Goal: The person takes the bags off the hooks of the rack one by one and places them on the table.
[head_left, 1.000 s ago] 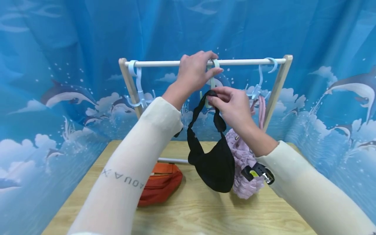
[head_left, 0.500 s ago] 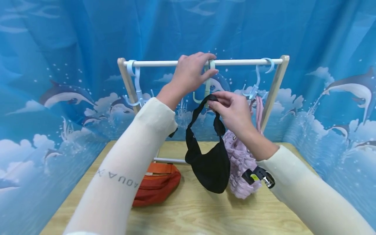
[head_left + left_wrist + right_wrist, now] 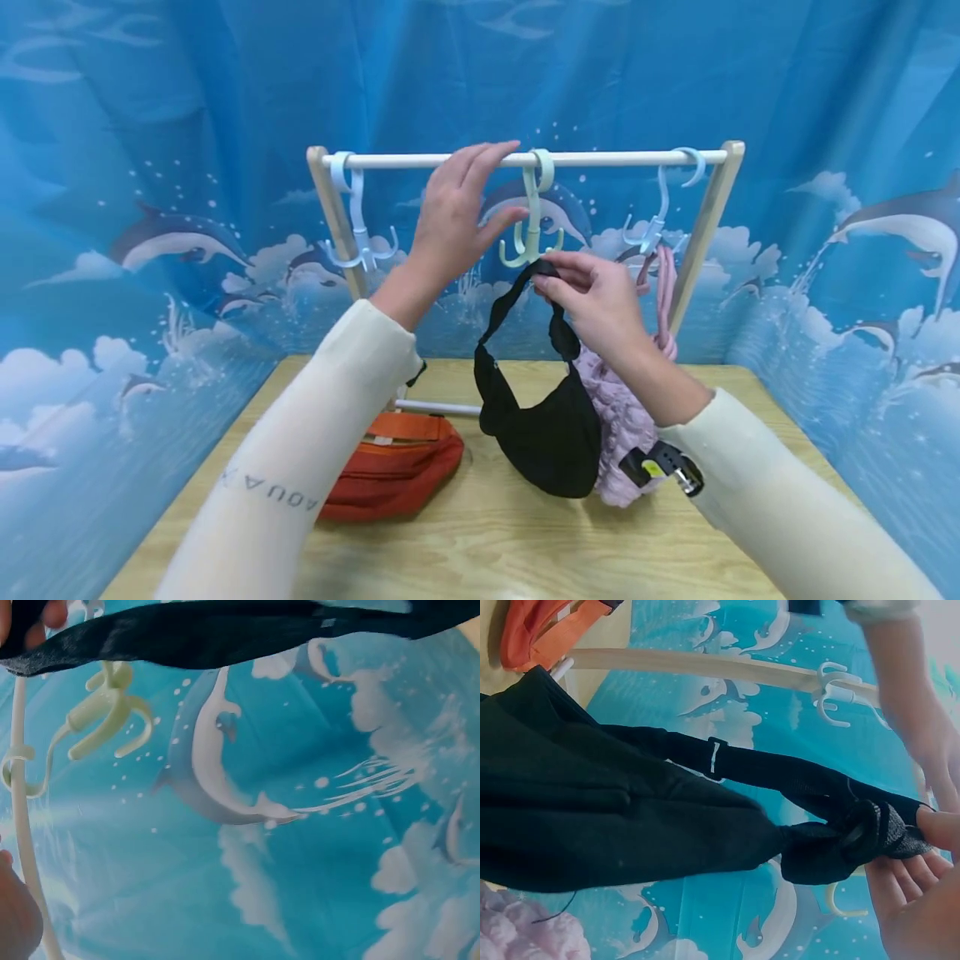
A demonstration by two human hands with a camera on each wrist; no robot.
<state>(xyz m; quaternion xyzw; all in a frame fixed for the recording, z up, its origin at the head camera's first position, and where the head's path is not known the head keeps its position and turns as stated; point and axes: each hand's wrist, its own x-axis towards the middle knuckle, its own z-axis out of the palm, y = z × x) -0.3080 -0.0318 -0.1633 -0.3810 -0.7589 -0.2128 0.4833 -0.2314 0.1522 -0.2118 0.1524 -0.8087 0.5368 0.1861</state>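
My right hand [image 3: 596,296] pinches the top of the strap of a black shoulder bag [image 3: 543,442], which hangs below it in the air. Just above and behind that strap, a pale green hook hanger [image 3: 533,208] hangs from the white rail [image 3: 600,158]. To the left of this hanger is my left hand [image 3: 457,204], fingers extended near the rail and thumb apart, holding nothing. In the left wrist view the black strap [image 3: 225,634] crosses the top, with the green hanger [image 3: 105,712] beneath it. The right wrist view shows the strap's knot [image 3: 855,840] beside my fingers.
A red-orange waist bag [image 3: 397,475] lies on the wooden table [image 3: 525,550] at left. One blue hook hanger [image 3: 362,242] hangs at the rail's left end; another [image 3: 654,225] at the right bears a lilac ruffled bag [image 3: 622,417]. Wooden posts [image 3: 705,225] support the rail.
My left hand has let go of the green hanger and moved left and slightly down. My right hand has lowered a little with the black bag, leaving the hanger's hooks more exposed.
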